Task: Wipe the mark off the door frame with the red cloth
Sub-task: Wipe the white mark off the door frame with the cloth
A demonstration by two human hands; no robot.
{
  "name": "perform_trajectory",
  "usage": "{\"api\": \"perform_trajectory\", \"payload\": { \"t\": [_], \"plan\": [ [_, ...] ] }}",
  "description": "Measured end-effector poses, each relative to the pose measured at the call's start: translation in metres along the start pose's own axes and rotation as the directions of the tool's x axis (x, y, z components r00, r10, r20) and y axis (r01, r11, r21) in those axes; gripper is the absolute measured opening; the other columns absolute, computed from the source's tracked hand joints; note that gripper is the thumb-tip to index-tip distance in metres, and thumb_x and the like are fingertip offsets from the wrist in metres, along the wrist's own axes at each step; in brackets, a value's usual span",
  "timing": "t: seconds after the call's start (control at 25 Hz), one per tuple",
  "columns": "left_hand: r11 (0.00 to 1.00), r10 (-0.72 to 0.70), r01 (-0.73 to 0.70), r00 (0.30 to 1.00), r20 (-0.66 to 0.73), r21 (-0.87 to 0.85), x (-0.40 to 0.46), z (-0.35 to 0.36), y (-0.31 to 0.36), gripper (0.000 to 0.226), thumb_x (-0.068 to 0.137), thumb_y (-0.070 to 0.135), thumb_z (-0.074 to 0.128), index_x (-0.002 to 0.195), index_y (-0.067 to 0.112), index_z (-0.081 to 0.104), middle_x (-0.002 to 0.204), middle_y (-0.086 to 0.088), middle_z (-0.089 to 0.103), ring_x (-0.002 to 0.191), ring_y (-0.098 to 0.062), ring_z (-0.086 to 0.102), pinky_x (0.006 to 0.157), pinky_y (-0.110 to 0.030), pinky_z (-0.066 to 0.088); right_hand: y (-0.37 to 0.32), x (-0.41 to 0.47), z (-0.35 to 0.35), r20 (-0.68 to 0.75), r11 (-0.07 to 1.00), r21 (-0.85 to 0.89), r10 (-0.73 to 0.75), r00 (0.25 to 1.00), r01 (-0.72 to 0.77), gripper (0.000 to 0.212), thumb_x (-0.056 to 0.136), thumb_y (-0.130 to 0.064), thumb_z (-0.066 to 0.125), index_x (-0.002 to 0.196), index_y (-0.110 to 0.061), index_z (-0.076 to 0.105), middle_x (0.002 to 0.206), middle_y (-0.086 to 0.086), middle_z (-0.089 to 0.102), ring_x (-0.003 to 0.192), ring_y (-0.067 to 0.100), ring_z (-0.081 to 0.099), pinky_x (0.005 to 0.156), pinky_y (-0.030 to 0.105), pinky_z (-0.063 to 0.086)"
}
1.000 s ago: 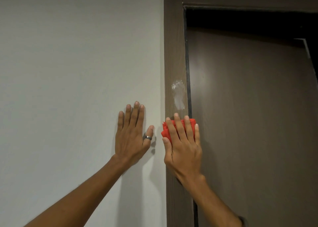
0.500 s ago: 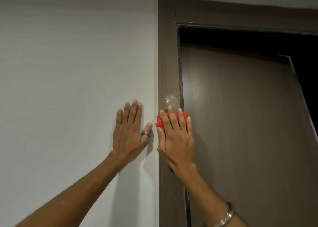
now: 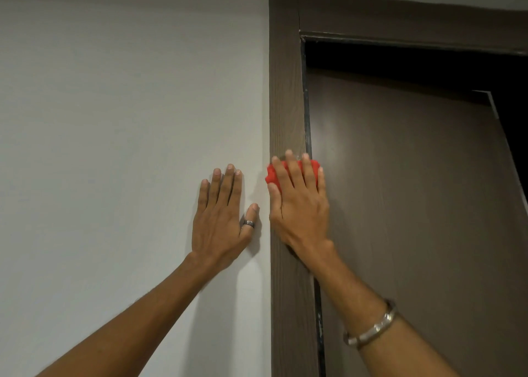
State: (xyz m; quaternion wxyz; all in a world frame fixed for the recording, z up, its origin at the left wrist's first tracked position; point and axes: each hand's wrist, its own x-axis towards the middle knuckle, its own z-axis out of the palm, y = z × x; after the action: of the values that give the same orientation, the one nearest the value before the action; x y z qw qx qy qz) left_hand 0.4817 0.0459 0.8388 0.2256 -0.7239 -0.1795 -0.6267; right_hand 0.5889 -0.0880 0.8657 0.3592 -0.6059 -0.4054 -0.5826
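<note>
We have the red cloth [image 3: 294, 172] pressed flat on the door frame [image 3: 285, 91], low on the left upright, spanning it edge to edge. Our right hand [image 3: 300, 205] pins it, fingers [image 3: 290, 173] spread narrow and flat on top. The mark is hidden under cloth and fingertips, barely a trace peeking above. Our left hand [image 3: 221, 219] braces open-palmed on the wall [image 3: 128, 119] just beside the frame. Risk: light pressure could smear residue, or the cloth may slip off the frame's inner edge.
</note>
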Motion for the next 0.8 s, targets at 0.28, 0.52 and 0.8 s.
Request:
{"api": "perform_trajectory", "payload": {
  "t": [0.28,0.52,0.8],
  "plan": [
    [1.0,0.004,-0.004,1.0,-0.008,0.003,-0.004,0.001,-0.003,0.077,0.103,0.049,0.03,0.166,0.013,0.005,0.176,-0.006,-0.002,0.163,-0.023,-0.008,0.133,-0.044,-0.001,-0.004,0.069,-0.002,-0.062,0.975,0.1,0.206,0.977,-0.199,0.056,0.108,-0.043,0.035,0.161,-0.026,0.03,0.172,0.005,0.025,0.161,0.032,0.016,0.132,0.052,0.012],
    [1.0,0.003,-0.003,1.0,-0.009,-0.01,-0.003,0.001,-0.003,0.077,0.103,0.051,0.029,0.166,0.013,0.005,0.175,-0.005,-0.004,0.162,-0.022,-0.008,0.134,-0.046,0.001,-0.003,-0.006,0.001,-0.044,0.997,0.027,0.068,0.997,-0.067,0.061,0.102,-0.045,0.042,0.16,-0.027,0.036,0.169,0.004,0.033,0.16,0.033,0.023,0.131,0.053,0.017],
    [1.0,0.0,0.0,1.0,-0.016,-0.008,-0.003,0.001,-0.002,0.076,0.103,0.052,0.024,0.165,0.015,0.005,0.175,-0.004,-0.002,0.163,-0.022,-0.007,0.134,-0.045,0.002,0.003,0.135,-0.009,-0.05,0.999,-0.034,0.001,0.999,-0.002,0.055,0.106,-0.043,0.037,0.157,-0.024,0.036,0.169,0.006,0.032,0.159,0.035,0.022,0.13,0.056,0.02]
  ]
}}
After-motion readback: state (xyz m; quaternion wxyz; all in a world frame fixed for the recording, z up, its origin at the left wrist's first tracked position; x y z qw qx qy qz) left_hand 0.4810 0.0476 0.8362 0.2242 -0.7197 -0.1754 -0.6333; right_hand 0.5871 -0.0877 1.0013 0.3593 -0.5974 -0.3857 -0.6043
